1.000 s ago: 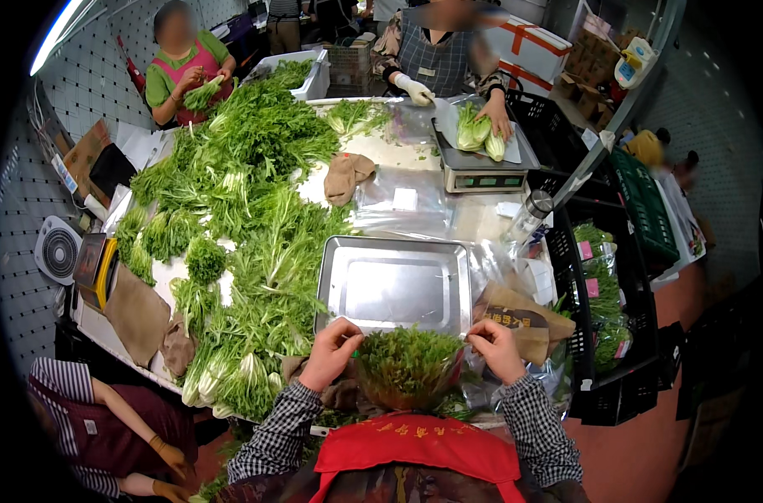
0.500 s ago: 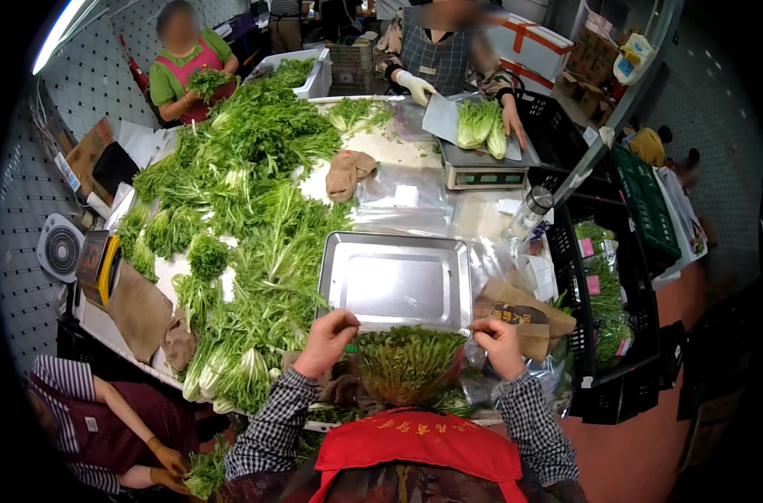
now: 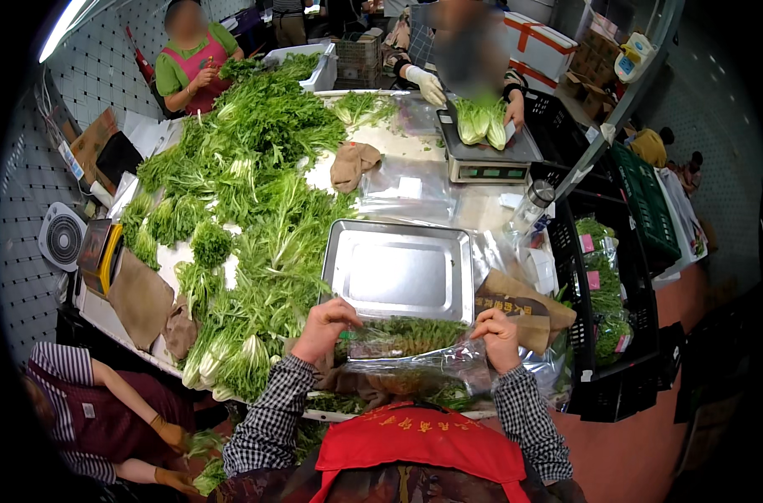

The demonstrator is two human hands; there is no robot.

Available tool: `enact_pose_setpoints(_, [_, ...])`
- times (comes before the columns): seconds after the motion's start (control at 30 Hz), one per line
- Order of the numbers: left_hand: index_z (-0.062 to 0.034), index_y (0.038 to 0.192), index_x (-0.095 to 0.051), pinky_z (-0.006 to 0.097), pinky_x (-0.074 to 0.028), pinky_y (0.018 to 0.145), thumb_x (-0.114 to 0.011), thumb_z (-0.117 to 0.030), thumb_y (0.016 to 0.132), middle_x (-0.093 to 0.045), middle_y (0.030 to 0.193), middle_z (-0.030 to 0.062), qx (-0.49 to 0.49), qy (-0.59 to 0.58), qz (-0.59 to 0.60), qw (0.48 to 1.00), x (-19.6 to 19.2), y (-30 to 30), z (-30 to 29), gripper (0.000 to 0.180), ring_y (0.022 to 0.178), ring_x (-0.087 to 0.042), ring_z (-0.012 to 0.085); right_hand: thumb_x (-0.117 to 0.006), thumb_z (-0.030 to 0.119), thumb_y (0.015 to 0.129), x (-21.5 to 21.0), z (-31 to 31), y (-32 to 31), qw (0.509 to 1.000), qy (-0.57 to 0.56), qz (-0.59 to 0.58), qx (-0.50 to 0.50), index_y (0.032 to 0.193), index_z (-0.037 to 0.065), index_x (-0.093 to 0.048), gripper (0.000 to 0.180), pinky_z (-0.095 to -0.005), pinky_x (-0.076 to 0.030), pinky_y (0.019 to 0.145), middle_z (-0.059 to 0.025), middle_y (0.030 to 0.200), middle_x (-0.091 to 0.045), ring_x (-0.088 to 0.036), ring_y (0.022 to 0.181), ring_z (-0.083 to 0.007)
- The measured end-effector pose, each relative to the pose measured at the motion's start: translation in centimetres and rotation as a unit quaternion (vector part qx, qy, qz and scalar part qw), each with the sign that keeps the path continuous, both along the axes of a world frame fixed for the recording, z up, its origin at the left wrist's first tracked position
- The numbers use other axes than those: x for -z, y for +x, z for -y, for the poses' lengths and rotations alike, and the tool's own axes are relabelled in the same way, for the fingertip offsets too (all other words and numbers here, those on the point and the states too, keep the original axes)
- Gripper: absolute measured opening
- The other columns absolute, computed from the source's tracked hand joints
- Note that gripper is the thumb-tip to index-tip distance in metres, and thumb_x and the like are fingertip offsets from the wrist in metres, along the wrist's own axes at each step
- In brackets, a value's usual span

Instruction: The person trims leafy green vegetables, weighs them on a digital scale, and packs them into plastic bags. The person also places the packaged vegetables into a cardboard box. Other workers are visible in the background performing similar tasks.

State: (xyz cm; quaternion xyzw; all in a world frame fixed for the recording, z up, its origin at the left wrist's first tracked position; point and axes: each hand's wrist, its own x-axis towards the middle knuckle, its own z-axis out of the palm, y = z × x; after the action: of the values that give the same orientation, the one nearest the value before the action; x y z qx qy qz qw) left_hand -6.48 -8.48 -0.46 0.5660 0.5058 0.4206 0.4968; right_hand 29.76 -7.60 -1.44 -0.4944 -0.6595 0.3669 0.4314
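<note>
I'm watching the left hand [image 3: 329, 325] and right hand [image 3: 499, 338] pinching opposite ends of a clear bag of greens [image 3: 411, 337], hanging just before the metal tray [image 3: 398, 272]; yellow characters [image 3: 415, 421] are crossing the red apron [image 3: 419, 457] (pink labels [image 3: 594, 280] rightward are looking too tiny to read)

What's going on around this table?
Someone's left hand and right hand hold a clear bag of leafy greens by its sides, just before a metal tray. Loose greens are heaped to the left. Across the way, pale-stemmed greens lie on a scale, a co-worker's bare hand beside them.
</note>
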Motion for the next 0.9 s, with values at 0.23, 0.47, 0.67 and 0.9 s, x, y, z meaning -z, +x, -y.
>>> enact_pose_setpoints(0.23, [0.0007,0.077,-0.069,0.026,-0.051,0.069,-0.049,0.015,0.071,-0.057,0.103,0.0058,0.073,0.042,-0.092,0.992,0.0,-0.9,0.2,0.025,0.094,-0.059,0.0154,-0.054,-0.013,0.073,-1.5,0.2,0.0,0.989,0.093,0.106,-0.043,0.075,-0.002,-0.066,0.016,-0.0301,-0.049,0.068,-0.0101,0.091,-0.062,-0.063,0.078,-0.0214])
enact_pose_setpoints(0.47, [0.0,0.106,-0.057,0.028,-0.05,0.074,-0.072,-0.014,0.084,-0.06,0.103,0.0106,-0.164,-0.015,-0.054,0.985,-1.0,1.9,4.8,0.031,0.091,-0.06,0.0169,-0.055,0.005,0.095,0.5,4.7,-0.6,0.973,-0.166,-0.1,0.124,0.1,-0.007,-0.057,0.013,-0.025,-0.051,0.067,-0.01,0.097,-0.062,-0.062,0.08,-0.0127])
enact_pose_setpoints(0.67, [0.002,0.107,-0.061,0.025,-0.048,0.068,-0.07,-0.018,0.09,-0.065,0.086,0.0026,0.022,-0.273,0.091,0.958,1.7,1.9,9.4,0.028,0.078,-0.059,0.0086,-0.062,0.014,0.093,-0.8,9.0,-0.9,0.906,-0.395,-0.152,0.019,0.095,-0.001,-0.063,0.016,-0.0232,-0.047,0.059,-0.0036,0.075,-0.066,-0.059,0.064,-0.0092])
enact_pose_setpoints(0.9, [-0.0009,0.088,-0.066,0.024,-0.045,0.065,-0.067,-0.013,0.09,-0.061,0.075,-0.001,-0.032,-0.261,0.047,0.964,4.5,1.6,11.1,0.012,0.069,-0.055,0.0075,-0.061,0.013,0.094,2.0,10.8,-0.4,0.906,-0.405,-0.114,-0.038,0.099,-0.002,-0.067,0.016,-0.0235,-0.049,0.063,-0.0051,0.08,-0.068,-0.061,0.069,-0.0091])
